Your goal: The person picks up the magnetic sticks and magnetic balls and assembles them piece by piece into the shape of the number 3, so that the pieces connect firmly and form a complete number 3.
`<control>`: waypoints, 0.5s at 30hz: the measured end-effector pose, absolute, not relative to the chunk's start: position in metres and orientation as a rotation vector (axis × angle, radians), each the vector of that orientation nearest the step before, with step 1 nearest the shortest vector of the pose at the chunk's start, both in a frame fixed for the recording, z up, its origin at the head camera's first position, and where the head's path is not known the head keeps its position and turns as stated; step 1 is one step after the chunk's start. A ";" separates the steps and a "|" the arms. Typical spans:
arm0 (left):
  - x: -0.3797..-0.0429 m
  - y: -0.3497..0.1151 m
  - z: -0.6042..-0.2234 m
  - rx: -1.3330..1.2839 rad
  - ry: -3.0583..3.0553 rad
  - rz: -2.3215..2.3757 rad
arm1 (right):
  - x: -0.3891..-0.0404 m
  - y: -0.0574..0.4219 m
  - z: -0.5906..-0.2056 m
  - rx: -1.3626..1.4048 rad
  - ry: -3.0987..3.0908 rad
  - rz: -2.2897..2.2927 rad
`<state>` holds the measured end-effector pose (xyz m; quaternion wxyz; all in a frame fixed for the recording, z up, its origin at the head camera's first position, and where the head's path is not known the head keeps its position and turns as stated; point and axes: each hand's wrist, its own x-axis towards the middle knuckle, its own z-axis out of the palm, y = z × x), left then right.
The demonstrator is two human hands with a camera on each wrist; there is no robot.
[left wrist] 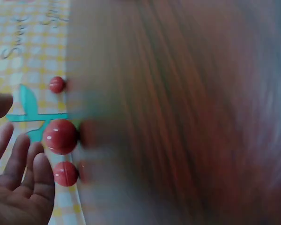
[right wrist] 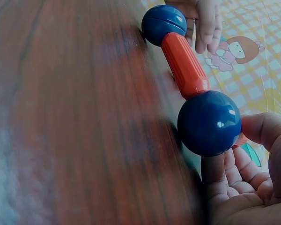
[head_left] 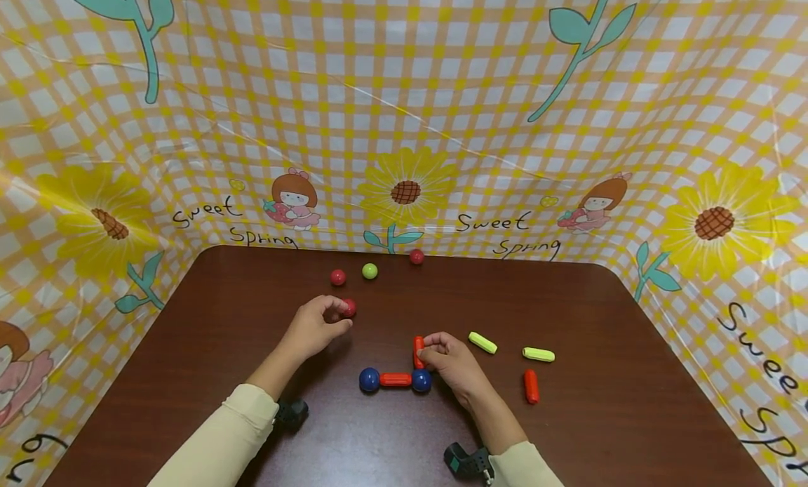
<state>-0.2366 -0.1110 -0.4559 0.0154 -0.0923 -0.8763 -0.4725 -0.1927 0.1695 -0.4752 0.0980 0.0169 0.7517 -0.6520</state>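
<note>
My right hand (head_left: 456, 364) pinches a red magnetic rod (head_left: 419, 351) between thumb and fingers. That rod's near end meets a blue ball (head_left: 421, 380), which a second red rod (head_left: 395, 379) joins to another blue ball (head_left: 369, 379). In the right wrist view the nearer blue ball (right wrist: 209, 123) covers most of the pinched rod. Farther left, my left hand (head_left: 315, 329) reaches to a red ball (head_left: 349, 307), fingers beside it. The left wrist view shows that hand (left wrist: 21, 183) with thumb and fingers spread, not closed round the red ball (left wrist: 61, 136).
Toward the back edge stand a red ball (head_left: 338, 277), a green ball (head_left: 369, 271) and another red ball (head_left: 416, 256). Right of my right hand lie two yellow-green rods, one nearer (head_left: 482, 342) and one farther (head_left: 539, 354), plus a red rod (head_left: 531, 387). A checked cloth (head_left: 404, 122) hangs around the brown table (head_left: 353, 445).
</note>
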 end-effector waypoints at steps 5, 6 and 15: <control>-0.249 -0.111 -0.453 -0.301 -2.687 -1.383 | -0.193 0.169 -0.475 0.039 2.224 -1.930; -0.251 -0.111 -0.453 -0.304 -2.684 -1.380 | -0.193 0.169 -0.475 0.037 2.222 -1.930; -0.266 -0.105 -0.463 -0.334 -2.729 -1.345 | -0.192 0.170 -0.474 0.052 2.224 -1.925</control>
